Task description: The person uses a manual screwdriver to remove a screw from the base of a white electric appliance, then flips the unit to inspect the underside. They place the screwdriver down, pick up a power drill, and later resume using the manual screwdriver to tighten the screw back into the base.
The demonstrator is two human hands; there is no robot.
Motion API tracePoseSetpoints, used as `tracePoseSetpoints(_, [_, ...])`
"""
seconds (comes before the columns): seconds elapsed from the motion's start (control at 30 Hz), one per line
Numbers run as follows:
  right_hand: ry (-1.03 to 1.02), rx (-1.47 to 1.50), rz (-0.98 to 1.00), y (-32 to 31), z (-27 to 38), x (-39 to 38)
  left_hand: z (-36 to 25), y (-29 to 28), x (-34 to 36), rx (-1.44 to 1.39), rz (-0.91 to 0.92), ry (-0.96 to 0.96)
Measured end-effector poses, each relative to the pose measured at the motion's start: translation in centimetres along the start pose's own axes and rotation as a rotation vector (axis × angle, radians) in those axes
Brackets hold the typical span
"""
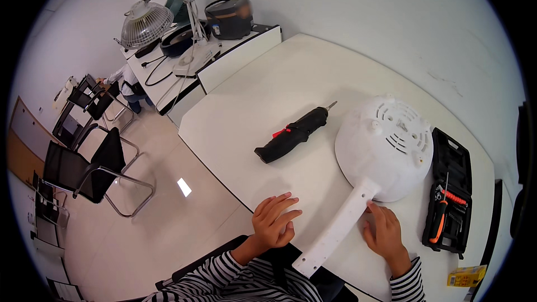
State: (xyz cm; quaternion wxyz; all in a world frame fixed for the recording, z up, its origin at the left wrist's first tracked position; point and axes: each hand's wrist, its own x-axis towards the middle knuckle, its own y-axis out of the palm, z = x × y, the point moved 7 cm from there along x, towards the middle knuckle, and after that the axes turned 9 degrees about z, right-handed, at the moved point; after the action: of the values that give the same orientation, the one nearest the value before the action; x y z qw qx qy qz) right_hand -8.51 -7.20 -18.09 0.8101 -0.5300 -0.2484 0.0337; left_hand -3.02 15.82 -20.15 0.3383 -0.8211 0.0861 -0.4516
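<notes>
A white bowl-shaped appliance (pixel 358 151) with a long handle (pixel 334 229) lies upside down on the table, its slotted, footed base facing up. The handle points toward me and reaches past the near table edge. My right hand (pixel 385 232) is beside the handle, fingertips at or very near the spot where it joins the bowl, fingers apart. Left of the handle, my left hand (pixel 274 221) hovers with fingers spread and nothing in it. A black cordless screwdriver (pixel 293 134) with a red trigger rests beyond my left hand, its bit pointing toward the back right.
Right of the bowl lies an opened black tool case (pixel 452 190) holding an orange-and-black screwdriver (pixel 439 221) and several bits. A yellow box (pixel 466 275) sits at the near right corner. A lamp (pixel 146 24) stands on a side desk. Chairs (pixel 92 168) and another person (pixel 133 86) are at left.
</notes>
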Motion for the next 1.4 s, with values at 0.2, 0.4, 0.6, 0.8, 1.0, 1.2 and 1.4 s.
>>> tracePoseSetpoints(0.2, [-0.033, -0.011, -0.022, -0.2, 0.4, 0.2, 0.0, 0.0, -0.3, -0.014, -0.004, 0.019])
tracePoseSetpoints(0.4, [0.006, -0.031, -0.001, -0.2, 0.2, -0.1, -0.2, 0.1, -0.2, -0.043, -0.056, 0.143])
tracePoseSetpoints(0.6, [-0.009, -0.021, -0.021, -0.3, 0.1, -0.2, -0.9, 0.6, -0.6, 0.066, -0.036, 0.26])
tracePoseSetpoints(0.8, [0.1, -0.051, 0.065, 0.2, 0.2, -0.7, -1.0, 0.1, -0.6, -0.034, 0.022, 0.216])
tracePoseSetpoints(1.0, [0.23, -0.213, 0.348, -1.5, 4.8, -1.9, 0.3, -1.8, -3.3, -0.069, 0.199, 0.12])
tracePoseSetpoints(1.2, [0.226, 0.424, 0.494, -4.8, 15.1, -7.2, 4.3, -4.0, -7.7, 0.133, 0.276, 0.068])
tracePoseSetpoints(1.4, [0.242, 0.769, 0.464, -1.0, 17.5, -8.3, 9.0, -1.6, -13.7, 0.268, 0.932, -0.266])
